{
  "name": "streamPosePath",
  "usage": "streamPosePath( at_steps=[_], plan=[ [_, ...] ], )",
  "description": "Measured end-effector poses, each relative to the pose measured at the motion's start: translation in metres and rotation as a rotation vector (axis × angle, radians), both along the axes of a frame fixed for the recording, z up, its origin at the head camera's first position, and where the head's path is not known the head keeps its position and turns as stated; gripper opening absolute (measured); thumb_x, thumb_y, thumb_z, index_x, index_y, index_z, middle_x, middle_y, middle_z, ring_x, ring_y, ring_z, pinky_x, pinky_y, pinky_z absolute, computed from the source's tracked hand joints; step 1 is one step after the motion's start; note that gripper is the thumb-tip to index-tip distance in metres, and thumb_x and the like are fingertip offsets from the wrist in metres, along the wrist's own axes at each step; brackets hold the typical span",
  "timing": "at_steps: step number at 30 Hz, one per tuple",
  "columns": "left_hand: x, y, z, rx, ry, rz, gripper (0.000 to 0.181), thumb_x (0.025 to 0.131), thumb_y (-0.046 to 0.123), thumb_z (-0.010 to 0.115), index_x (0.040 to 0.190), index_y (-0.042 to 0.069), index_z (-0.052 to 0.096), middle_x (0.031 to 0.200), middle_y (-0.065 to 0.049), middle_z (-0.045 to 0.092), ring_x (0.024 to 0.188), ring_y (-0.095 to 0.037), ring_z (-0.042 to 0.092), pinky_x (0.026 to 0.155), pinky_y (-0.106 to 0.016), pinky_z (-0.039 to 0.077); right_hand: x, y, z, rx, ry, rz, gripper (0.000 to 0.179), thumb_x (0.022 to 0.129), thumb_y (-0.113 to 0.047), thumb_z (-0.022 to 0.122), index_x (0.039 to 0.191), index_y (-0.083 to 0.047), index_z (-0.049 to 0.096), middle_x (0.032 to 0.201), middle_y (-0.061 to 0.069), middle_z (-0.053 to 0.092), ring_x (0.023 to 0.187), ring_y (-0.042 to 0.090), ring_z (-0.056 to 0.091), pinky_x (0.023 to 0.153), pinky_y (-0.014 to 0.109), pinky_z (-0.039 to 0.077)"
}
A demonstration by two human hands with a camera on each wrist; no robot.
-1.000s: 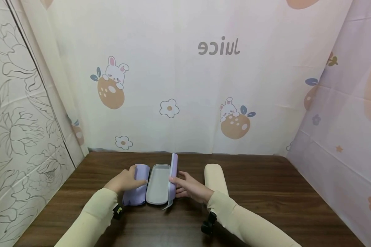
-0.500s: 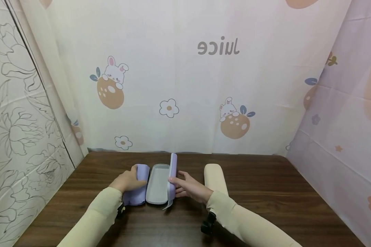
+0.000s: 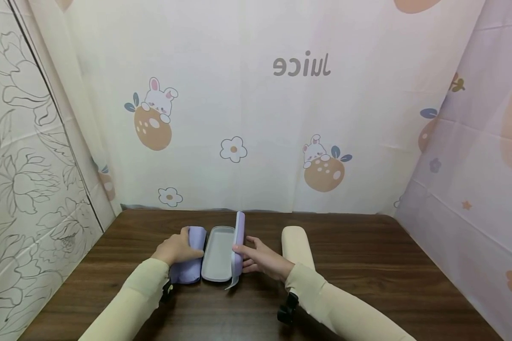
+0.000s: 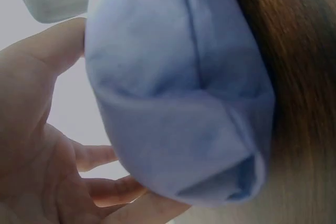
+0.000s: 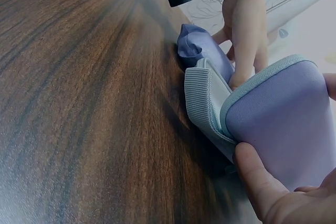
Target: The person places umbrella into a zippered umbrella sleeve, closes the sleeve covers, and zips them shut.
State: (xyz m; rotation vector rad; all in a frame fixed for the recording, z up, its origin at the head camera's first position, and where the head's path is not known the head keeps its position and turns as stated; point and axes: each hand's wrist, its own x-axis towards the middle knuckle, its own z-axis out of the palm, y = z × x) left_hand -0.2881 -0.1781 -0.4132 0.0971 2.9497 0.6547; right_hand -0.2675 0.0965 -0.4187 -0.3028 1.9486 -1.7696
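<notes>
In the head view, my left hand [image 3: 177, 249] lies over a purple cloth bundle [image 3: 193, 237]. The left wrist view shows thumb and fingers curled round the soft bundle [image 4: 157, 72], which has a seam and a folded end. Just right of it lies a zippered purple hard case [image 3: 219, 255], unzipped, with a pale grey inside and its lid [image 3: 238, 237] standing upright. My right hand [image 3: 262, 258] holds that lid from the right, thumb at its upper edge. In the right wrist view a lower fingertip touches the lid [image 5: 283, 119] near its base.
A closed cream case [image 3: 296, 241] lies further right, partly behind my right forearm. Everything rests on a dark wooden table [image 3: 367, 265]. A printed curtain [image 3: 256, 104] hangs along the table's back edge. A pale strap [image 3: 232, 283] sticks out at the purple case's near end.
My left hand has shifted slightly to the right over the cloth bundle. The right hand, the lid and the cream case stay where they were.
</notes>
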Motion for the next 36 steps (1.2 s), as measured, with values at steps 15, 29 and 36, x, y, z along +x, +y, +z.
streamPosePath(
  at_steps=[15,29,36],
  plan=[
    [-0.007,-0.01,0.006,0.012,0.115,0.036,0.095,0.073,0.047,0.075,0.141,-0.01,0.041,0.1,-0.02,0.064,0.079,-0.031,0.062,0.067,-0.05,0.051,0.001,-0.002,0.0,-0.007,0.006,0.005,0.098,0.095,-0.039,0.065,0.155,0.007,0.002,0.116,0.024,0.058,0.102,0.029,0.065,0.089,0.043,0.055],
    [-0.001,0.025,0.021,0.109,0.155,-0.033,0.091,0.072,0.046,0.076,0.143,-0.002,0.047,0.099,-0.015,0.066,0.074,-0.022,0.062,0.059,-0.038,0.052,0.001,-0.002,0.002,0.018,0.007,0.002,0.097,0.096,-0.041,0.064,0.156,0.006,0.003,0.118,0.023,0.058,0.103,0.03,0.065,0.089,0.044,0.055],
    [-0.002,0.047,0.014,0.046,0.174,-0.058,0.091,0.069,0.049,0.078,0.141,0.001,0.051,0.096,-0.012,0.064,0.074,-0.023,0.06,0.059,-0.04,0.05,0.0,-0.002,0.001,0.016,0.011,-0.001,0.096,0.096,-0.04,0.064,0.155,0.006,0.004,0.117,0.023,0.058,0.103,0.031,0.065,0.088,0.043,0.055]
  ],
)
